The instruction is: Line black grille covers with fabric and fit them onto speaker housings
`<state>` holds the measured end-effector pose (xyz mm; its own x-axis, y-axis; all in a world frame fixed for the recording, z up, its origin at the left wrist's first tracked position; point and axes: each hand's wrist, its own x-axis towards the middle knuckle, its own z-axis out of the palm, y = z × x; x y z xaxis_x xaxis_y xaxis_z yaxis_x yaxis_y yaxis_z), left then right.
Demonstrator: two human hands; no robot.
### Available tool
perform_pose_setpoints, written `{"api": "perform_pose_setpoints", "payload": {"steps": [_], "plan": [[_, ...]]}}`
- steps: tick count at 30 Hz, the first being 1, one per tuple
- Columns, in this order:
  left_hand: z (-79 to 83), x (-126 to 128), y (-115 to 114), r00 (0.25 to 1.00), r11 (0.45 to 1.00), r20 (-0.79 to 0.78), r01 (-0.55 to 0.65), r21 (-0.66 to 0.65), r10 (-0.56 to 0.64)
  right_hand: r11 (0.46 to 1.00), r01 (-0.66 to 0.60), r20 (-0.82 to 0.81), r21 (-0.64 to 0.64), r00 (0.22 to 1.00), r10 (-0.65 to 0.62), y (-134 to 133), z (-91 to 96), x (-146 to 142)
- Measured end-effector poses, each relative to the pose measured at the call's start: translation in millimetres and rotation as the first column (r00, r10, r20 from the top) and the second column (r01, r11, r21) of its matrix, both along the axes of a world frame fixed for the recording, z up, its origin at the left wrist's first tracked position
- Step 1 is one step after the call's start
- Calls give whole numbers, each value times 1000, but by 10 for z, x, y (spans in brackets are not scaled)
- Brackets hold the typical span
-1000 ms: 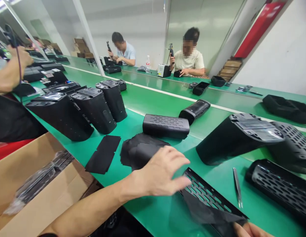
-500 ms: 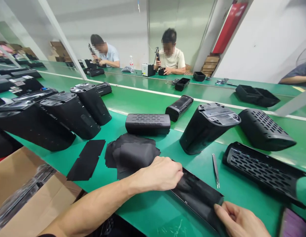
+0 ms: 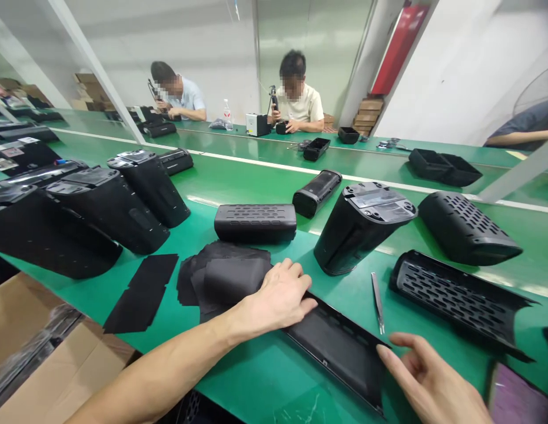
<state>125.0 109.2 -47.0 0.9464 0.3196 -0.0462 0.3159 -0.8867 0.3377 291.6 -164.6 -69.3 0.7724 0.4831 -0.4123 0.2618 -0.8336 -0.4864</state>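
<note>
Head view: tweezers (image 3: 377, 301) lie just past the panel (image 3: 339, 347), grille (image 3: 454, 297) to their right, fabric stack (image 3: 225, 277) by my left wrist. Panel flat on the belt (image 3: 265, 377) between my hands. Left hand (image 3: 278, 297) flat on its left end, right hand (image 3: 432, 383) open at its right edge, gripping nothing.

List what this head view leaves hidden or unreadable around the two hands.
- Grille holes of the flat panel: a dark sheet covers them.
- Right hand: wrist cut off by the bottom edge.
- Purple thing: cropped at the corner, unidentifiable.
- Tweezers tips: too small.
- Left hand palm: faces down, unseen.
</note>
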Motion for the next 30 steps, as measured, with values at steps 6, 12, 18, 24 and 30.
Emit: {"api": "perform_pose_setpoints", "payload": {"steps": [6,12,18,24,30], "plan": [[193,-27,61,996,908,37,-59,-416,81,961,-23,49,274,999,9,84,85,-89],[308,-219,30,959,280,-7,-89,-956,283,890,77,-168,449,986,0,93,437,-207],[134,-421,-179,923,-106,-42,-1,-994,382,777,331,-409,535,907,-105,147,455,-465],[88,-596,-244,915,-131,-69,-18,-991,397,697,483,-589,530,801,-107,108,251,-615],[49,-656,-266,913,-199,-142,-68,-978,384,652,563,-687,508,721,-88,95,203,-658]]}}
